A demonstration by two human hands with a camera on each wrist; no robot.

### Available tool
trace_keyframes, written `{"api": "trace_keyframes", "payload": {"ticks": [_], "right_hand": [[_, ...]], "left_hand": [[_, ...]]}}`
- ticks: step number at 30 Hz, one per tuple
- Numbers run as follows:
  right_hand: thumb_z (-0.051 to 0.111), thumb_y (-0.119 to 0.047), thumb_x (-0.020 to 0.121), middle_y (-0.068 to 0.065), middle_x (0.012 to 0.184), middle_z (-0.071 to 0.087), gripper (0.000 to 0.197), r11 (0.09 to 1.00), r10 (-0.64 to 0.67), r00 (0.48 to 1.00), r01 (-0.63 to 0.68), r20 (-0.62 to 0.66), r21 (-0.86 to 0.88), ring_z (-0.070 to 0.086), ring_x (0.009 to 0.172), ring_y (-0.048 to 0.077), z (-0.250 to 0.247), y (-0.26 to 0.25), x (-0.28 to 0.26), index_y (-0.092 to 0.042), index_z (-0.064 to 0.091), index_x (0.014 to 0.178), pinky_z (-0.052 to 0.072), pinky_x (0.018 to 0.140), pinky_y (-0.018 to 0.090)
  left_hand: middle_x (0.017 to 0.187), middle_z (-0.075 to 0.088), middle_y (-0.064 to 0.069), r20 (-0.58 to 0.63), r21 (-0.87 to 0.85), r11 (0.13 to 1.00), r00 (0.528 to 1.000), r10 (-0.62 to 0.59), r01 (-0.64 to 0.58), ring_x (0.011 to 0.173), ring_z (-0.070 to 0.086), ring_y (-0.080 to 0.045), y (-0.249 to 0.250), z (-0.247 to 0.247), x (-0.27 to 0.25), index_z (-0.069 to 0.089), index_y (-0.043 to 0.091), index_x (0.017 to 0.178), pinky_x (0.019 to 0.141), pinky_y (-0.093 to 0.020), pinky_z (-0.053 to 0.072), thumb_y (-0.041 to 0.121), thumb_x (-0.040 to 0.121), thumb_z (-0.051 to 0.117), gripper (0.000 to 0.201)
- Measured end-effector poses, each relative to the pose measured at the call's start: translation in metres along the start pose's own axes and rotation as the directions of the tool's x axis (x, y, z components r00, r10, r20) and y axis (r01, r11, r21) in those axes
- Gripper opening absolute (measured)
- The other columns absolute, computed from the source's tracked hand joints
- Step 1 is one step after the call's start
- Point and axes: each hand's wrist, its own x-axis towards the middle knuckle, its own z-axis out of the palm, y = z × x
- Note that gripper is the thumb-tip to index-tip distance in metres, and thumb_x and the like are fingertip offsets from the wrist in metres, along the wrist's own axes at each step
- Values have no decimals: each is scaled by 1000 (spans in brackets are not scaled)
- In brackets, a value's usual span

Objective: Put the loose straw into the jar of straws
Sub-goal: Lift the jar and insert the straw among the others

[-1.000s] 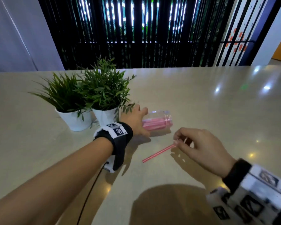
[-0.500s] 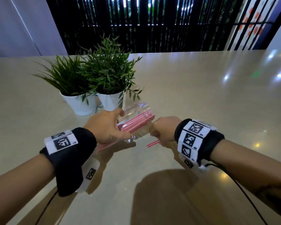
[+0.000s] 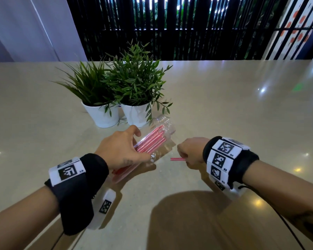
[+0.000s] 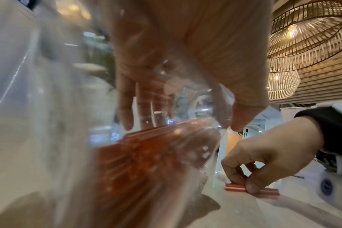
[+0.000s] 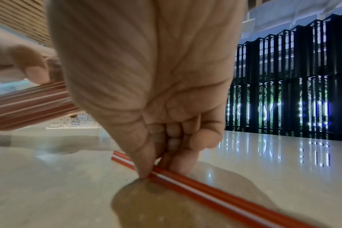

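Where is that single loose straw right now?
The loose straw lies low over the table, pinched by the right hand, just right of the tilted jar of straws that the left hand holds.

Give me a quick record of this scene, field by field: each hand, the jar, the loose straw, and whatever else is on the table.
left hand: grips the clear plastic jar of red-and-white straws, tilted, mouth away from the person
right hand: pinches the loose red-and-white striped straw
loose straw: outside the jar, low at the glossy beige table
behind the jar: two green plants in white pots
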Motion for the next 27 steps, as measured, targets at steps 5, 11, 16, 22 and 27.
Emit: {"api": "trace_keyframes", "payload": {"ticks": [5, 11, 16, 22, 27], "right_hand": [[48, 3, 80, 4, 90, 57, 32, 907, 17, 977, 74, -212, 414, 53, 83, 23, -23, 27, -26, -13, 52, 108, 44, 74, 31], [45, 1, 87, -2, 73, 51, 18, 443, 501, 584, 462, -639, 769, 53, 65, 9, -83, 71, -75, -14, 50, 94, 44, 44, 14], [46, -1, 88, -6, 71, 47, 59, 378, 588, 331, 694, -738, 613, 58, 70, 5, -116, 60, -90, -20, 21, 138, 44, 41, 11], [49, 0, 86, -6, 71, 50, 48, 433, 585, 190, 748, -788, 502, 61, 74, 13, -136, 28, -92, -17, 35, 128, 42, 38, 11], [54, -1, 84, -2, 67, 53, 41, 471, 486, 257, 728, -835, 498, 59, 69, 17, -129, 4, -93, -16, 42, 120, 42, 55, 17]], "left_hand": [[83, 58, 12, -55, -44, 999, 998, 7, -9, 69, 57, -7, 3, -1, -4, 40, 27, 108, 59, -29, 42, 56, 51, 58, 66], [80, 58, 14, -168, -145, 988, 986, 19, -44, 68, 60, -10, 15, -1, -10, 41, 27, 107, 65, -34, 51, 51, 51, 62, 64], [78, 62, 12, -309, -286, 949, 950, 40, -133, 68, 63, -8, 33, 3, -13, 39, 32, 105, 67, -37, 54, 47, 52, 66, 61], [82, 58, 20, -461, -379, 897, 887, 32, -229, 75, 56, 7, 57, 13, -21, 36, 38, 101, 67, -25, 50, 54, 51, 62, 59], [85, 58, 20, -504, -412, 875, 863, 12, -253, 77, 56, 10, 63, 21, -21, 32, 42, 102, 71, -24, 51, 61, 51, 59, 61]]}}
